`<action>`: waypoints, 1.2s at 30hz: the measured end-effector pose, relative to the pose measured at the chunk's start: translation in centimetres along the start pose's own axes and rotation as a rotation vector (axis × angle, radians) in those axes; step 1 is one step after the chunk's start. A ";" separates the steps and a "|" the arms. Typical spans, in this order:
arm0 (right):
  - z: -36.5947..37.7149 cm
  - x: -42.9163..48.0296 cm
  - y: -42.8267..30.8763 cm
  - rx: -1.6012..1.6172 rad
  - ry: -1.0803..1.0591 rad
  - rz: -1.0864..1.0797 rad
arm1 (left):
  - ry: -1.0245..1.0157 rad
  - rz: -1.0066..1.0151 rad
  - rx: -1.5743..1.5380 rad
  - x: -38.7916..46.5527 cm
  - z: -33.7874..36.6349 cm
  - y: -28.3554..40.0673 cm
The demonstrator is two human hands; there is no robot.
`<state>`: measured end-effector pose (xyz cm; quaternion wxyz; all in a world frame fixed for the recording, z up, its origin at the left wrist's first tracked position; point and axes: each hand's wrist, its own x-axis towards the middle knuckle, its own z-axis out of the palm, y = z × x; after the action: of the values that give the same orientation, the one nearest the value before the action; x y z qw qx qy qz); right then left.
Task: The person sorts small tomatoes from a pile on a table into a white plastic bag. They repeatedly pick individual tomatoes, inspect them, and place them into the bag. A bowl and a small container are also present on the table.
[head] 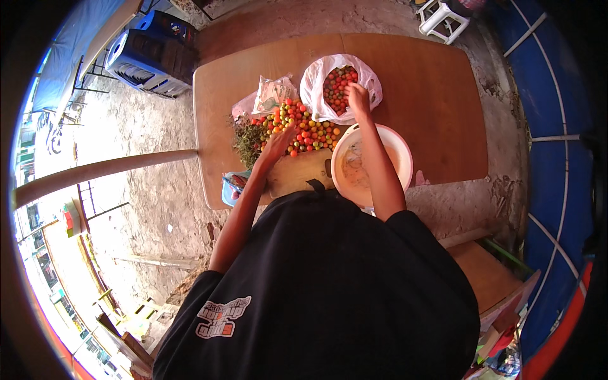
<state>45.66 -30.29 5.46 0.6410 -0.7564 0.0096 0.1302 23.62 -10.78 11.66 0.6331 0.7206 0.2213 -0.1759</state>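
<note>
Small red, orange and green cherry tomatoes (311, 135) lie in a loose pile on the brown table (427, 109). My left hand (281, 141) is at the left part of this pile, fingers stretched towards the tomatoes; its palm is hidden. A white plastic bag (311, 90) stands with its mouth spread, and more tomatoes (336, 85) fill it. At the right side of its opening is my right hand (358, 99), fingers bent over the fruit; whether they grip one is too small to tell. Under my right forearm sits a round pale basin (405, 156) with cloudy liquid inside.
A wooden cutting board (297, 173) lies before my body. Dried green stems (248, 142), a clear plastic packet (275, 95) and a blue container (229, 194) sit on the left. Stacked blue plastic stools (142, 59) and a white stool (441, 21) stand beyond the table.
</note>
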 end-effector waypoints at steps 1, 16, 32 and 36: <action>-1.5 1.3 0.5 -0.396 0.027 -0.005 | -0.001 -0.070 -0.013 -0.2 -0.2 -0.7; -8.9 3.5 3.5 -0.670 0.376 -0.135 | -0.020 -0.041 0.137 -0.1 -0.2 -4.6; -10.1 -1.5 -12.2 0.095 -0.260 0.076 | 0.203 0.205 0.331 9.1 2.5 1.9; -9.9 -2.1 -12.1 0.105 -0.251 0.094 | 0.120 -0.142 0.246 13.5 4.9 3.1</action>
<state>47.70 -38.04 19.03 0.6692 -0.6981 -0.0285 0.2530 36.74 -14.61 6.36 0.5119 0.7844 0.2857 -0.2027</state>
